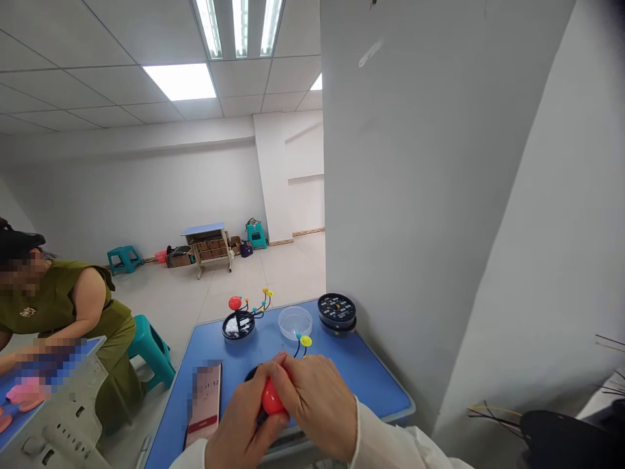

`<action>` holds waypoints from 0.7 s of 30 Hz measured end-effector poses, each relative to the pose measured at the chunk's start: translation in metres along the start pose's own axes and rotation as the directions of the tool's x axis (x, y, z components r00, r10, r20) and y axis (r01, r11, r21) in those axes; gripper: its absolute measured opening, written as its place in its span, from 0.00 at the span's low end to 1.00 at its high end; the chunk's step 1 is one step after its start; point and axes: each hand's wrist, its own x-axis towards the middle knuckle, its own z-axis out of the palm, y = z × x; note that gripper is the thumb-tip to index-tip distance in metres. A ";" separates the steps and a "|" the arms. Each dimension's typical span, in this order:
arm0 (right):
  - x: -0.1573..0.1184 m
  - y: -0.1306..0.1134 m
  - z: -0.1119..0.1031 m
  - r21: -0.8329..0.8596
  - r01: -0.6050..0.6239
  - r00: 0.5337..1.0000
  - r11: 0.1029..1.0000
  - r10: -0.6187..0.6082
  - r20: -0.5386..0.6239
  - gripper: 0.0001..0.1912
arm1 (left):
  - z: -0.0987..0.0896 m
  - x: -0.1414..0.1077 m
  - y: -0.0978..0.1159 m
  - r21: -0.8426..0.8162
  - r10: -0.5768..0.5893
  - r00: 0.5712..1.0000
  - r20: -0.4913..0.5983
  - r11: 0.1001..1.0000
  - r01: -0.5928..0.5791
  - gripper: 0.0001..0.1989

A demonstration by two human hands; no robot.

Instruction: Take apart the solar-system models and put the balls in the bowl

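Note:
Close to the table's near edge, my left hand [244, 420] and my right hand [319, 397] are closed together around a red ball [272, 398]. Thin dark arms with a yellow disc [306, 341] and a small blue bead stick up behind my fingers. Part of a black base shows beneath, mostly hidden by the hands. Farther back stands a similar planet model [239, 326] with a red ball and several small coloured beads on curved arms. A clear round dish [295, 322] sits beside it.
Black round discs with printed tops [336, 308] are stacked at the back right of the blue table [371, 384], beside a grey wall. A phone [208, 397] lies at the left. Another person [83, 306] sits at a neighbouring table, near a teal stool [150, 352].

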 end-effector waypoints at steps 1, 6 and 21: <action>0.000 0.003 -0.002 0.023 0.010 1.000 1.000 -0.010 0.018 0.28 | 0.002 -0.001 0.002 -0.085 -0.063 0.998 -0.018 0.995 0.061 0.27; -0.009 0.016 -0.012 0.126 0.196 0.971 0.972 -0.175 -0.162 0.31 | 0.006 -0.013 -0.002 -0.402 -0.444 0.892 -0.088 0.835 0.376 0.30; -0.017 0.020 -0.014 0.287 0.458 0.886 0.841 -0.459 -0.069 0.16 | 0.013 -0.021 -0.005 -0.597 -0.585 0.809 0.060 0.629 0.498 0.33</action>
